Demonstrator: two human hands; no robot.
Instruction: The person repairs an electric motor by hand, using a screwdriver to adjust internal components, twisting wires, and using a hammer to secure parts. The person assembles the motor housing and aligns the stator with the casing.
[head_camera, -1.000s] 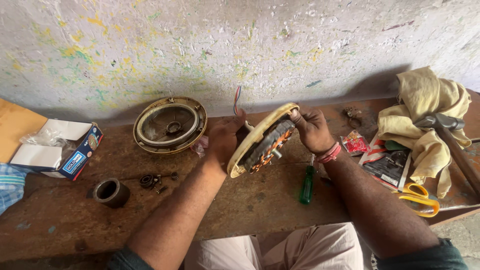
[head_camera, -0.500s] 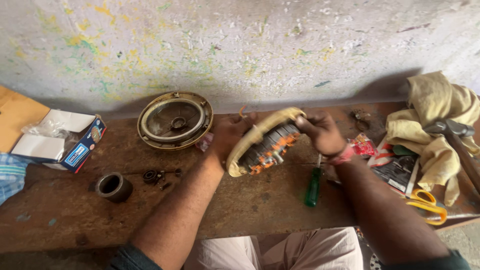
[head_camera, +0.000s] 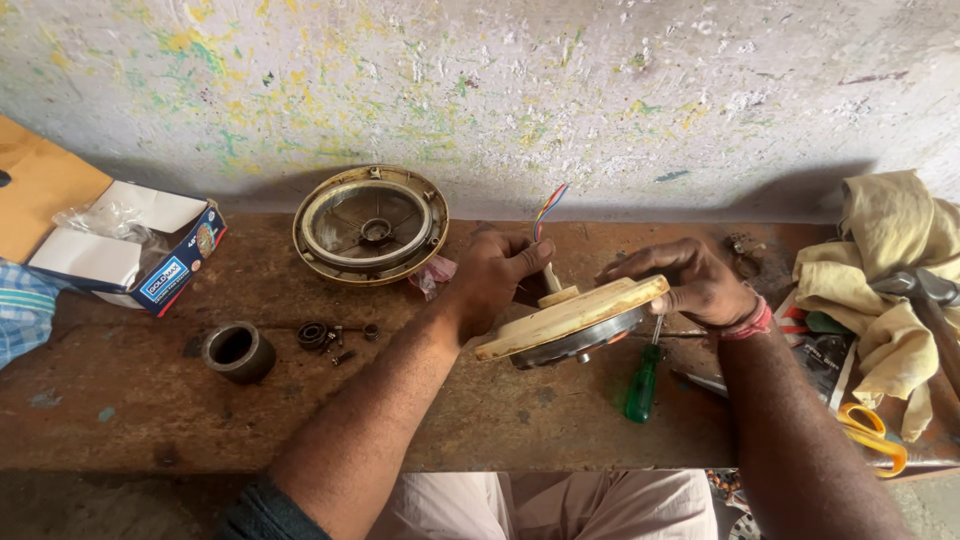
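Left hand (head_camera: 495, 275): clamped on the left rim of the motor disc (head_camera: 570, 320), thumb up beside the hub. Right hand (head_camera: 685, 280): fingers curled over the disc's right rim, red thread band at the wrist. Hands apart, one to each side, both gripping.

Motor disc: cream, round, held tilted just above the table (head_camera: 150, 420), centre of frame; dark metal underside partly seen; coloured wires (head_camera: 548, 205) rise behind it.

Step in hand, as judged: the disc is being turned over for inspection or refitting. A further turn would call for a steady two-sided grip and slack in the wires.

Below the disc: green screwdriver (head_camera: 640, 385), lying on the table.
Centre left: round metal cover (head_camera: 370, 225), leaning toward the wall.
Lower left: dark ring (head_camera: 238, 350); small bearings and screws (head_camera: 335, 335) just beside it.
Far left: open cardboard box (head_camera: 130, 245).
Right edge: yellow cloth (head_camera: 890, 270), hammer (head_camera: 925, 295) lying on it; orange-handled scissors (head_camera: 875, 430) below.
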